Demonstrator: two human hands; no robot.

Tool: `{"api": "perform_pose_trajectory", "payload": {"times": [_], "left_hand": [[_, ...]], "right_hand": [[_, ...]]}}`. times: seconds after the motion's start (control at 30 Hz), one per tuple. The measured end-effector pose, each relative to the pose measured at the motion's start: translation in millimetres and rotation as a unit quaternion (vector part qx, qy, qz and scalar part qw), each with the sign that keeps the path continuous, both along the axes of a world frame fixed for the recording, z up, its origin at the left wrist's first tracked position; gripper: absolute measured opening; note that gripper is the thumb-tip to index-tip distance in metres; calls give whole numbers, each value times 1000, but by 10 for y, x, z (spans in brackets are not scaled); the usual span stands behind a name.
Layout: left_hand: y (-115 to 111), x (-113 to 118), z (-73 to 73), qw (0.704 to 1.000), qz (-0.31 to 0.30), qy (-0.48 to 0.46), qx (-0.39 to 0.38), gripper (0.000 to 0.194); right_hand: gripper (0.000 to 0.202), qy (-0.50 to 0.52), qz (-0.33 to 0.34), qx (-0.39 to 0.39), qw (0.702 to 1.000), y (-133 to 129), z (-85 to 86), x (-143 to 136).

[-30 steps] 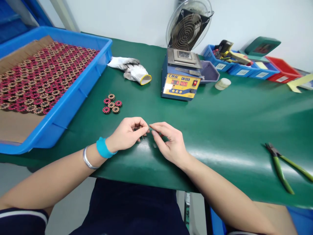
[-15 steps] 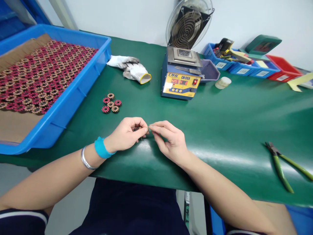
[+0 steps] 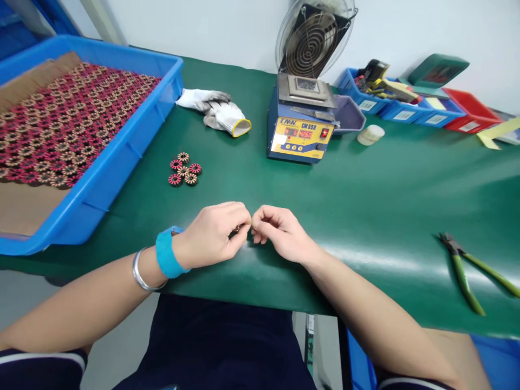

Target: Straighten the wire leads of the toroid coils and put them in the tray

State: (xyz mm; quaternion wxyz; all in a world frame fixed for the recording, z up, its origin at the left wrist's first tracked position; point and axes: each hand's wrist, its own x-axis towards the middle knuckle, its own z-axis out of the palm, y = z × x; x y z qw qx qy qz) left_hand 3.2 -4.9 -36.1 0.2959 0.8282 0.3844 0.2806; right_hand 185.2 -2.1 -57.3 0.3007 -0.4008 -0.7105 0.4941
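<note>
My left hand (image 3: 221,233), with a teal wristband (image 3: 166,253), is closed around a small copper-wound ring coil (image 3: 236,229). Only a sliver of that coil shows between thumb and fingers. Right beside it, my right hand (image 3: 280,233) is pinched, its fingertips meeting those of the left; whatever they grip is too small or hidden to make out. Beyond the left hand, a cluster of several ring coils (image 3: 183,171) lies on the green mat (image 3: 365,216), some wound pink and some copper.
A blue tray (image 3: 91,211) full of similar coils stands at the left. White gloves (image 3: 219,112) lie behind the cluster. At the back are a CM 558 solder pot (image 3: 300,130), a fan (image 3: 312,43), a round container (image 3: 370,135) and tool bins (image 3: 402,111). Green-handled cutters (image 3: 461,265) lie at right.
Both hands have turned and come together; the gap between their fingertips has closed. My left hand has rolled over, so its back now faces up more. My right fingers are more curled.
</note>
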Motion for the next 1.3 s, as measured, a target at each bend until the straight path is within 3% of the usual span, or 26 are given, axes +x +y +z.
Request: {"api": "perform_pose_trajectory", "payload": {"times": [0.07,0.1,0.17,0.27,0.4,0.57,0.73,0.9,1.1,1.3], "left_hand": [[-6,-4,8,1000,0,-7,-21,15],[-1,-11,11,998,4,-19,-56,14],[26,-32,17,988,9,-54,-144,13],[74,-61,27,964,8,-95,-250,13],[98,-63,33,946,9,-110,-305,14],[85,-47,30,942,11,-116,-315,12],[90,-44,44,938,10,-117,-327,12],[82,-38,30,942,7,-111,-318,12],[28,-25,18,975,9,-88,-204,11],[29,-45,18,980,5,-81,-182,12]], "right_hand": [[17,22,14,-68,997,4,3,9],[16,16,11,-39,999,7,9,23],[12,-18,-4,110,994,12,25,60],[10,-85,4,354,931,14,41,104],[16,-151,29,479,864,11,46,115],[13,-177,43,515,837,17,81,122],[12,-178,40,515,837,37,72,134],[13,-167,42,510,843,48,30,119],[13,-146,31,466,872,30,39,106],[10,-128,44,445,885,19,45,109]]}}
